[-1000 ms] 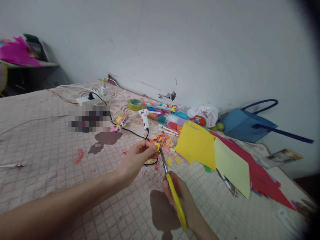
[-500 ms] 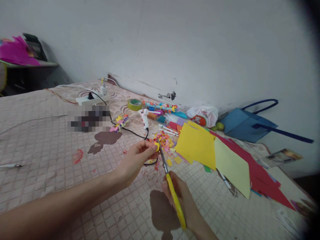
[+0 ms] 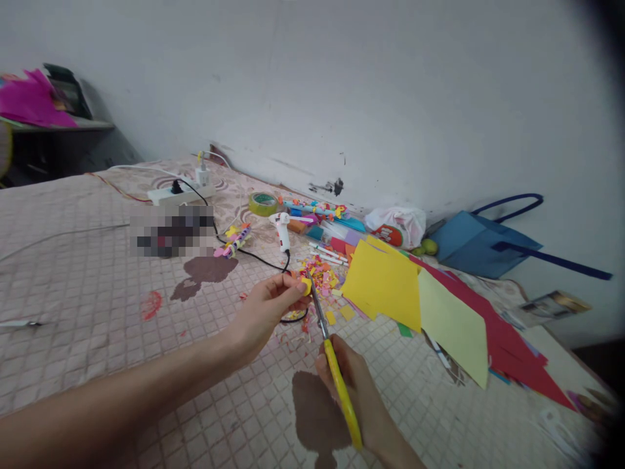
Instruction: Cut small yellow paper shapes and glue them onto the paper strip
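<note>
My left hand [image 3: 271,306] pinches a small yellow paper piece [image 3: 306,286] between thumb and fingers. Wrapped in my right hand [image 3: 354,384] is a pair of scissors with yellow handles [image 3: 344,397]. Its metal blades point away from me, and their tips are at the right edge of the yellow piece. Whether the blades touch or cut it is too small to tell. Just beyond the tips lies a heap of tiny coloured scraps [image 3: 322,272]. A white glue gun [image 3: 282,232] rests behind my left hand.
Yellow sheets [image 3: 383,283], a pale sheet [image 3: 452,319] and red sheets [image 3: 517,345] lie to the right. Green-yellow tape [image 3: 262,204], a decorated stick [image 3: 234,242] and a power strip [image 3: 180,192] are farther back. A blue bag [image 3: 483,244] leans against the wall. Black cord crosses the patterned cloth.
Almost nothing differs. The scissors' handles and my right hand have shifted very slightly left; my left hand keeps its pinch on the yellow piece.
</note>
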Tool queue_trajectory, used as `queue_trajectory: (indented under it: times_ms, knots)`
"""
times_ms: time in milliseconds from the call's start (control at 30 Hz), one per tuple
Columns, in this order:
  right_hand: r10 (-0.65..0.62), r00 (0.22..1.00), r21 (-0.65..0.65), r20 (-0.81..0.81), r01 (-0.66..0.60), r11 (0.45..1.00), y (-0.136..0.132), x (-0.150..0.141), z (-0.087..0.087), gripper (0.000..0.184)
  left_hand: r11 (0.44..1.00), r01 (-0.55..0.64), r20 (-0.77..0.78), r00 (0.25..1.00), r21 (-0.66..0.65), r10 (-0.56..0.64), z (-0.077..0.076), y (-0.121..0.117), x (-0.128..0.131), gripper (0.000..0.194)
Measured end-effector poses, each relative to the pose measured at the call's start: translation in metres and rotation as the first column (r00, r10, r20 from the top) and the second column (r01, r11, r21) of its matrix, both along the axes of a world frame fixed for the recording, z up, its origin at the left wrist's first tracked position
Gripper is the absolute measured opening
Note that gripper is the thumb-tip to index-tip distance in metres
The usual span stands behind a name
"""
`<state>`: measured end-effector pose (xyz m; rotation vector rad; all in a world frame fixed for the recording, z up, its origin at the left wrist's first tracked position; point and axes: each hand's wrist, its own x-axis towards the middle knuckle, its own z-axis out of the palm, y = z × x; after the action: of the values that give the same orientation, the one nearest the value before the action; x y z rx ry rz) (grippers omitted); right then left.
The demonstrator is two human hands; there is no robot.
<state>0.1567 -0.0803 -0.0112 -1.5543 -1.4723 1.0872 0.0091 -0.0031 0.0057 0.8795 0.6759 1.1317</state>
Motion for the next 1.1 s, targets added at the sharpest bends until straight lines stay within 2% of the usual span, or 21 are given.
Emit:
queue_trajectory:
  times_ms: [800,1000,1100]
  knots:
    - [-0.014,0.996,0.055,0.089,0.009,0.998,0.0006,0.001,-0.0001,0.021,1.0,-0.015,-0.004,1.0,-0.007,0.015,0.0009,0.0033,-0.002,0.017]
    - [0.01,0.999,0.011,0.036,-0.01,1.0,0.0008,0.0028,-0.0049,0.019,1.0,-0.009,-0.009,1.0,0.007,0.009,0.0012,0.0045,-0.0037,0.017]
    - [-0.006,0.997,0.023,0.077,0.004,1.0,0.0007,0.0047,-0.0085,0.021,1.0,-0.012,-0.013,1.0,0.019,0.012,0.0013,0.0054,-0.0044,0.016]
